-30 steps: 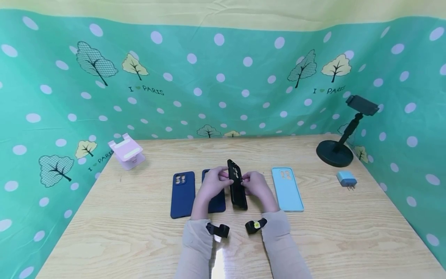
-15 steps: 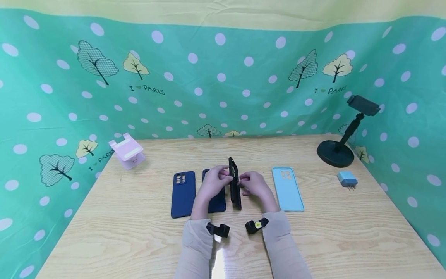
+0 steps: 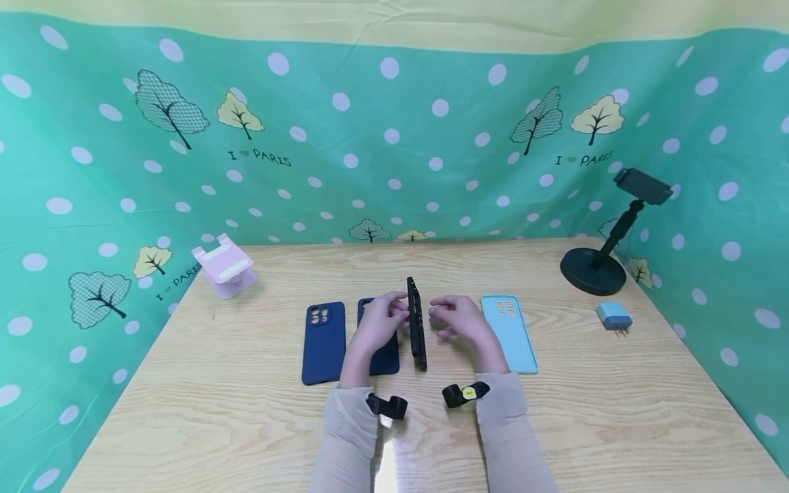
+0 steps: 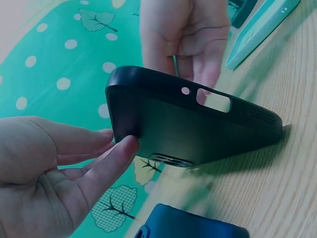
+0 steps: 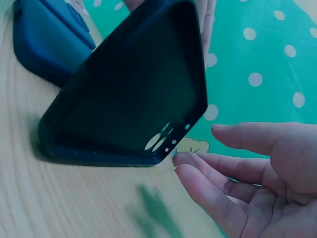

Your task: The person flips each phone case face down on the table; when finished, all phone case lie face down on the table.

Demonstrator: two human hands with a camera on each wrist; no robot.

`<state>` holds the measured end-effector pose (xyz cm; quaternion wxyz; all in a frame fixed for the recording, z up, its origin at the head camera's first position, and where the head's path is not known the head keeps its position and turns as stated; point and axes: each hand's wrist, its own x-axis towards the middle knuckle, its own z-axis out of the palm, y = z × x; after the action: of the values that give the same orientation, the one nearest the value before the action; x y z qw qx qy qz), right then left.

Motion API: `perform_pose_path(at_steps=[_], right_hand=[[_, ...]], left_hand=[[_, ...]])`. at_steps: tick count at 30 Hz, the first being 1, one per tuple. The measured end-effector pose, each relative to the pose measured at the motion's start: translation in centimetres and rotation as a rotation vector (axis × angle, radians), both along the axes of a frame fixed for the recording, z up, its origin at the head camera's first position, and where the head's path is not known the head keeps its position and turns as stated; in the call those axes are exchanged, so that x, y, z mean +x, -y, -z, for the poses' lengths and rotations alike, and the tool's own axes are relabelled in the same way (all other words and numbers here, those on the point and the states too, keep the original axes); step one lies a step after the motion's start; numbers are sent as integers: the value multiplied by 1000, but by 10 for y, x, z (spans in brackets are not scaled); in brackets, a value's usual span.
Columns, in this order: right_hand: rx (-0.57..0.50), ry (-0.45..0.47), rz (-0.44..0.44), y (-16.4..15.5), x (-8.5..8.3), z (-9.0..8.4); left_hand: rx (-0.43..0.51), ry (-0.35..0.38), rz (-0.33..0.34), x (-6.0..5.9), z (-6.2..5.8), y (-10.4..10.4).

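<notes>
A black phone case (image 3: 416, 325) stands nearly on edge at the middle of the table. My left hand (image 3: 379, 322) pinches its left side between thumb and fingers. In the left wrist view, the thumb presses the outer back of the black case (image 4: 163, 124), near the camera cutouts. My right hand (image 3: 461, 320) is off to the right of the case, fingers loosely bent and holding nothing. Seen from the right wrist, the hollow inside of the case (image 5: 133, 84) faces that hand. A dark blue phone case (image 3: 385, 356) lies partly hidden under my left hand.
Another dark blue phone case (image 3: 324, 352) lies further left. A light blue case (image 3: 510, 342) lies beside my right forearm. At the back stand a pink phone stand (image 3: 227, 267) and a black stand (image 3: 593, 270), with a blue charger plug (image 3: 613, 315) near the latter.
The black case has turned from showing its back to nearly edge-on. My right hand has let go of it and moved right; the left hand keeps its pinch.
</notes>
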<state>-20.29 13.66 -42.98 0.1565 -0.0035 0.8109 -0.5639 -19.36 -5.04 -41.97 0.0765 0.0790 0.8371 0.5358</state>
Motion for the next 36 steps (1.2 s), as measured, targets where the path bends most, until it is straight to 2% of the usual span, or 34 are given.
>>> perform_pose_path(at_steps=[11,20,23,27,31,36], right_hand=[[-58,-7,-9,4,2,-12],[29,-30,8,8,3,-13],[47,-26,14,5,3,-15],[52,-13,17,-3,3,-15],[65,-9,32,-11,4,-15],[105,-19,39,-19,5,-13]], left_hand=[[-78,9,89,-1,7,-3],[-77,8,134,-4,18,-10],[-109,-3,138,-5,21,-11],[-162,17,151,-2,23,-14],[-176,43,159,1,22,-16],[-216,27,154,0,23,-18]])
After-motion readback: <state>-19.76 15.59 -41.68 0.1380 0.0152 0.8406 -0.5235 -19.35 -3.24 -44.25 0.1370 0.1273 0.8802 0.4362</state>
